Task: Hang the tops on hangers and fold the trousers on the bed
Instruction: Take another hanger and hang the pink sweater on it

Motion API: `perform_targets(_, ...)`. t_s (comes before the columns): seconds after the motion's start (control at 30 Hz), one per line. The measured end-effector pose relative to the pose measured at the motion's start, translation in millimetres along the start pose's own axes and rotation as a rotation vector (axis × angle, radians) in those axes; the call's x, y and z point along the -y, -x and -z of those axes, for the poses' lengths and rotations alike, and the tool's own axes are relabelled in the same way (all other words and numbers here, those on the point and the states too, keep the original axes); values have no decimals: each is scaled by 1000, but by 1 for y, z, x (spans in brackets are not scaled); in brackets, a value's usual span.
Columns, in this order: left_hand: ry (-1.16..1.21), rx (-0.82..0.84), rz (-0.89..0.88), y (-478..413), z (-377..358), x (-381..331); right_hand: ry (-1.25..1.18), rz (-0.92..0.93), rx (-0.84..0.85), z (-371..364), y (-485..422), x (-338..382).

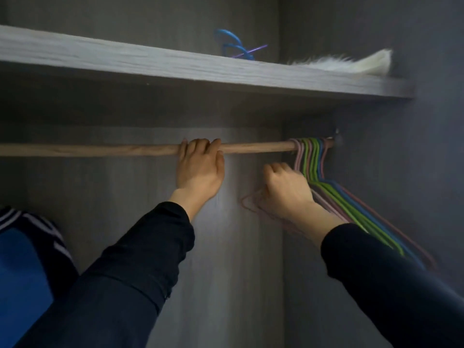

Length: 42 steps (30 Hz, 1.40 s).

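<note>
I look into a grey wardrobe. A wooden rail (105, 149) runs across it. My left hand (200, 169) grips the rail near its middle, fingers curled over the top. Several empty wire hangers (313, 159) in pink, green and blue hang bunched at the rail's right end. My right hand (286, 189) is closed on a pink hanger (247, 204) just left of that bunch, whose blurred corner sticks out to the left of my fist. A blue and dark top with white stripes (27, 247) hangs at the lower left.
A grey shelf (175, 69) spans the wardrobe above the rail. On it lie blue and purple hangers (233, 47) and a white furry item (356, 64). The wardrobe's right wall (426, 146) stands close behind the hanger bunch.
</note>
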<state>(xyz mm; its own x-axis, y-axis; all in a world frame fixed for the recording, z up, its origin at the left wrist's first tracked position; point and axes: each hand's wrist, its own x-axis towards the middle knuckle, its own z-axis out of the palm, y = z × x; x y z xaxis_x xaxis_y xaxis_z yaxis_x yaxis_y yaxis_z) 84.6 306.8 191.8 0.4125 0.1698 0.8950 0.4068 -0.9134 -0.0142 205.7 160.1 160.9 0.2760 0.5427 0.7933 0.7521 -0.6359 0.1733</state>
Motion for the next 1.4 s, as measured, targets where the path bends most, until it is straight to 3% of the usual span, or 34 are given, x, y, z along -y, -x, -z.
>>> perform_targets(0.2, 8, -81, 10, 2, -6, 0, 130, -216, 137, 7, 7, -44)
perform_targets(0.43, 24, -89, 11, 2, -6, 1, 142, -181, 162, 4, 14, -54)
perform_targets(0.67, 33, -82, 28, 1, -7, -2, -191, -244, 153, 17, 6, -49)
perform_targets(0.97, 30, -20, 27, 4, -4, -4, -243, -309, 285, 6, 16, -44)
perform_targets(1.2, 33, -8, 37, 3, -4, -5, -708, -530, 593, 7, 24, -72)
perform_targets(1.4, 27, 15, 38, 1, -2, -5, -759, -518, 837, 26, 46, -90)
